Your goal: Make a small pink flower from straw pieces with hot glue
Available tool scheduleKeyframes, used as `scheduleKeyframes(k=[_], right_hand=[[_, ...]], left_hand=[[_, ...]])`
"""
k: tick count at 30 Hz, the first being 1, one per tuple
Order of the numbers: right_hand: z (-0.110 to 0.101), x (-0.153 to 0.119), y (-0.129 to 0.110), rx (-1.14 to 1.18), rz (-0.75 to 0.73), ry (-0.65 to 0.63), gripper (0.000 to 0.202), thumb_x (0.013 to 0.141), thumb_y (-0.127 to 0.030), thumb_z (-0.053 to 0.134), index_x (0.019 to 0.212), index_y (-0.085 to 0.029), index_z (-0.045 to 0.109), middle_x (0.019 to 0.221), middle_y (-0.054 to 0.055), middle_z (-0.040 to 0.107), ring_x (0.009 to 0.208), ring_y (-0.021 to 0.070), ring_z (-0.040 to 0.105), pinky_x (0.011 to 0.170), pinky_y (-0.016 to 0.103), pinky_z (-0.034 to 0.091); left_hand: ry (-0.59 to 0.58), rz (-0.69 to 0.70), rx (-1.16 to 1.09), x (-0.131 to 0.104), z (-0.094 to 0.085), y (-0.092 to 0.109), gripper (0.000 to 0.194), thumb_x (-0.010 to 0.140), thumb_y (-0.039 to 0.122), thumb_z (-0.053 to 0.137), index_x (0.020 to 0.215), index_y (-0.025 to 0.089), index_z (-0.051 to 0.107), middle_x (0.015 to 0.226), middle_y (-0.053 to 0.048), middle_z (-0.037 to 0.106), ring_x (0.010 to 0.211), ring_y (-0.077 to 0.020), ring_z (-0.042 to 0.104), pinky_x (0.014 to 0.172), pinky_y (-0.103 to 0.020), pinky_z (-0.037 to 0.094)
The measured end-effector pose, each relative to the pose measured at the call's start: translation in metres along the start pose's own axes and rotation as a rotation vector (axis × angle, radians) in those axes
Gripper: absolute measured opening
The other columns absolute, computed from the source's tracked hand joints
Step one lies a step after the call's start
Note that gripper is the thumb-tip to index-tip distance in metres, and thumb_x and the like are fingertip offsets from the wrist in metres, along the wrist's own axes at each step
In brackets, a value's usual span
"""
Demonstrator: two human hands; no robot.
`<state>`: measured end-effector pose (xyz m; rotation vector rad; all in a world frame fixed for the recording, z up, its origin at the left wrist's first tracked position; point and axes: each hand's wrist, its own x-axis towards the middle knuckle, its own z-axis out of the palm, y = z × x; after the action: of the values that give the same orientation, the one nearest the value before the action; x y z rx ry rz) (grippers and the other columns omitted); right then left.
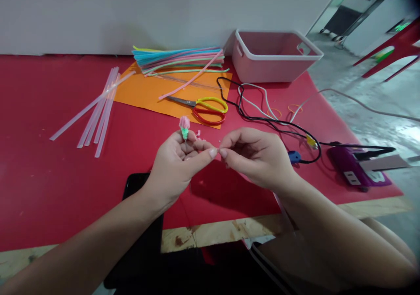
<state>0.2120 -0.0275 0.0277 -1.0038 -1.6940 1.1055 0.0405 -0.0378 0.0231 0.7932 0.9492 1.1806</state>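
From the head view: the tiny pink-and-green pipe-cleaner flower [184, 128] is up in the left hand [173, 163], its head poking above the curled fingers, over the red table [42, 190]. Left grip is narrow, fingers curled around what looks like a thin stem [185, 143], thumb and forefinger tips pressed together. Right hand [262, 157] has a tight pinch too, thumb to forefinger, tips right up against the left's. Can't tell what's between them, too tiny to make out.

Handling-wise, I'd guess the flower weighs next to nothing, soft and fuzzy up top, easy to squash, on a thin bendy stem. I'd hold it by the stem just under the green and leave the pink alone. Fuzz shouldn't slip much, but the stem might twist.

Yellow-and-red-handled scissors [194, 103] lie just beyond the hands, on orange paper [144, 96], near a bundle of pipe cleaners [179, 58]
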Motion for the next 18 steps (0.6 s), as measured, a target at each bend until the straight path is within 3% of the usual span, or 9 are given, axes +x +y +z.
scheduleKeyframes(k=[4,7,9,15,18], right_hand=[[0.0013,-0.0011,-0.0013,-0.239,-0.150,0.061,0.005,0.080,-0.010,0.065,0.080,-0.015,0.064,0.067,-0.003,0.062,0.057,0.0056,0.053,0.052,0.018,0.043],[-0.0007,-0.0004,-0.0006,-0.426,-0.323,0.109,0.006,0.081,-0.009,0.063,0.084,-0.015,0.064,0.073,-0.001,0.065,0.062,0.0075,0.056,0.057,0.020,0.046],[-0.0026,0.0006,0.0007,-0.491,-0.396,0.134,0.008,0.083,-0.008,0.061,0.085,-0.016,0.064,0.077,0.000,0.066,0.066,0.0089,0.057,0.061,0.022,0.047],[-0.0035,0.0011,0.0014,-0.498,-0.441,0.155,0.012,0.084,-0.008,0.059,0.087,-0.019,0.062,0.080,0.001,0.067,0.071,0.0124,0.058,0.066,0.027,0.049],[-0.0028,0.0012,0.0004,-0.485,-0.437,0.140,0.012,0.085,-0.009,0.060,0.088,-0.020,0.062,0.082,0.002,0.067,0.071,0.0129,0.058,0.065,0.028,0.048]], left_hand=[[0.008,-0.014,0.040,0.0023,-0.0013,-0.0001,0.033,0.070,0.010,0.078,0.085,0.017,0.049,0.074,0.004,0.067,0.065,-0.0041,0.061,0.063,-0.013,0.048],[-0.030,-0.049,0.025,0.0045,-0.0033,0.0003,0.018,0.082,0.019,0.070,0.087,0.016,0.052,0.074,0.002,0.065,0.047,-0.0004,0.041,0.044,-0.011,0.036],[-0.058,-0.071,-0.021,0.0051,-0.0039,0.0006,0.010,0.090,0.023,0.060,0.087,0.015,0.055,0.074,0.000,0.065,0.045,-0.0005,0.032,0.041,-0.010,0.030],[-0.078,-0.184,-0.093,0.0049,-0.0036,0.0015,0.019,0.093,0.028,0.055,0.094,0.014,0.067,0.080,-0.002,0.059,0.052,-0.0035,0.038,0.041,-0.013,0.028],[-0.080,-0.272,-0.077,0.0047,-0.0048,0.0008,0.019,0.091,0.031,0.058,0.093,0.015,0.069,0.072,0.000,0.053,0.052,-0.0055,0.040,0.045,-0.017,0.032]])
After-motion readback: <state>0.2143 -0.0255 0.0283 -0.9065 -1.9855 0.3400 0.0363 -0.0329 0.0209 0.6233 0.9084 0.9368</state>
